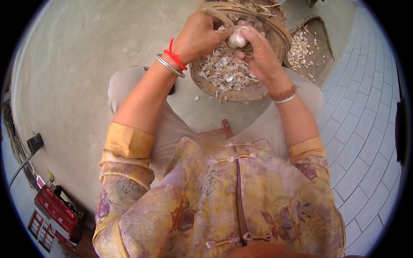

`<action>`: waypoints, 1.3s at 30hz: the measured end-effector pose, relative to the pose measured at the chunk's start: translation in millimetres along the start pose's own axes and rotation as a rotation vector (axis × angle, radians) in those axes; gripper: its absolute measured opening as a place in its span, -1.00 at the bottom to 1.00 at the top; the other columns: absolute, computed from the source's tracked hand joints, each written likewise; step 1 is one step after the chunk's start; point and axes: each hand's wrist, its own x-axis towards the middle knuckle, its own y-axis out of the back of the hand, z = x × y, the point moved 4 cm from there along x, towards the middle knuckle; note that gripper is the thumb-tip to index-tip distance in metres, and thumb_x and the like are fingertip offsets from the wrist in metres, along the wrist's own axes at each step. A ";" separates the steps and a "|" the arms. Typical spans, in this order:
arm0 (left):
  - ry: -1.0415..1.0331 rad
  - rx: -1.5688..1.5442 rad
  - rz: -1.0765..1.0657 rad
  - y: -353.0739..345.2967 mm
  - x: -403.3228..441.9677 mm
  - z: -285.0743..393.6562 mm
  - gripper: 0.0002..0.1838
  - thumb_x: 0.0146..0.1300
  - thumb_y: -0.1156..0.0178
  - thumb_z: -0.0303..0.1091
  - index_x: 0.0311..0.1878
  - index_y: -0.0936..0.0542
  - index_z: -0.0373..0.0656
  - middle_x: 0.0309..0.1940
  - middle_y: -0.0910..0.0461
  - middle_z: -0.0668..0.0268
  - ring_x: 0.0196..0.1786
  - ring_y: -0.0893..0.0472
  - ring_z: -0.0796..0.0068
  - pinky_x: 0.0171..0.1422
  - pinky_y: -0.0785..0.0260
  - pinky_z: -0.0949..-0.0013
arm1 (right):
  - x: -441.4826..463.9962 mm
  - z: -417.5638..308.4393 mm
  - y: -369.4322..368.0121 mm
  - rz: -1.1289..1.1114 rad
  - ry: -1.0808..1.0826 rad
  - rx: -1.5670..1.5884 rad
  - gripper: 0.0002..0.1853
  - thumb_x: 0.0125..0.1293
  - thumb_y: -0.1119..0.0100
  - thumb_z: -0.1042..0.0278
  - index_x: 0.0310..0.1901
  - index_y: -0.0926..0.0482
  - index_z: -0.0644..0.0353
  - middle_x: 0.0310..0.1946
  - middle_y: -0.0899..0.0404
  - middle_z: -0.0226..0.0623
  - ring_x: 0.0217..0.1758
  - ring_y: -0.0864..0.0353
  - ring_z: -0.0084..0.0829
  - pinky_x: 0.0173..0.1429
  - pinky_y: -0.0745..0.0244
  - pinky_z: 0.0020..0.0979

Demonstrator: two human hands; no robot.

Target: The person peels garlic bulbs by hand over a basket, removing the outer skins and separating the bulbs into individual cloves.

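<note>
Over the basket | garlic bulb gripped by the right hand, to its left | dry stalk angled far-left, pinched by the left hand

There's your pinkish-white garlic bulb, top centre! Your yellow jacket flashes a purple floral print below, and grey brick-patterned paving lines the right.

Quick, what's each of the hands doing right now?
Left hand: closed, fingers at the dry stalk beside the bulb.
Right hand: closed, holding the garlic bulb.
</note>
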 end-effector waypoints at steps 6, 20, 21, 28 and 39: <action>-0.037 -0.087 -0.064 -1.8 -1.3 8.4 -0.81 0.18 -0.20 -0.43 -0.21 -0.69 -0.32 -0.39 -0.66 0.34 -0.36 -0.55 0.67 -0.29 -0.42 0.50 | 1.1 3.9 3.3 -0.001 0.000 0.033 -0.67 0.36 -0.04 0.09 -0.13 -0.51 0.23 -0.36 -0.53 -0.37 -0.53 -0.43 -0.61 -0.48 -0.39 -0.56; -0.188 0.169 -0.089 5.0 5.1 12.0 -0.80 0.15 -0.20 -0.43 -0.19 -0.65 -0.33 -0.49 -0.60 0.47 -0.45 -0.46 0.69 -0.35 -0.36 0.50 | 2.5 0.7 0.0 -0.238 -0.227 0.243 -0.59 0.38 0.11 -0.02 -0.12 -0.52 0.18 -0.38 -0.59 -0.24 -0.60 -0.31 -0.62 -0.60 -0.21 -0.55; -0.194 0.170 -0.088 4.3 5.4 12.9 -0.80 0.15 -0.20 -0.43 -0.19 -0.65 -0.33 -0.49 -0.60 0.47 -0.45 -0.46 0.69 -0.35 -0.36 0.50 | 3.4 -0.6 1.4 -0.239 -0.222 0.240 -0.59 0.38 0.11 -0.02 -0.12 -0.52 0.18 -0.38 -0.59 -0.24 -0.60 -0.31 -0.62 -0.60 -0.21 -0.55; -0.139 0.067 0.061 -10.3 1.8 3.7 -0.75 0.27 -0.01 -0.40 -0.06 -0.53 -0.31 -0.40 -0.57 0.07 -0.34 -0.52 0.34 -0.18 -0.38 0.29 | -5.6 -0.6 -13.5 0.107 0.094 0.003 -0.61 0.39 -0.03 -0.01 -0.06 -0.49 0.19 -0.29 -0.55 -0.30 -0.44 -0.47 -0.57 -0.37 -0.48 -0.48; -0.265 0.554 0.048 -8.5 4.4 5.8 -0.85 0.24 -0.05 -0.36 -0.22 -0.45 -0.25 -0.44 -0.57 -0.05 -0.31 -0.58 -0.12 -0.23 -0.42 -0.07 | -5.7 -1.8 -0.4 0.019 -0.067 0.248 -0.74 0.35 -0.07 0.13 -0.16 -0.50 0.17 -0.36 -0.51 -0.41 -0.57 -0.29 -0.62 -0.43 -0.37 -0.48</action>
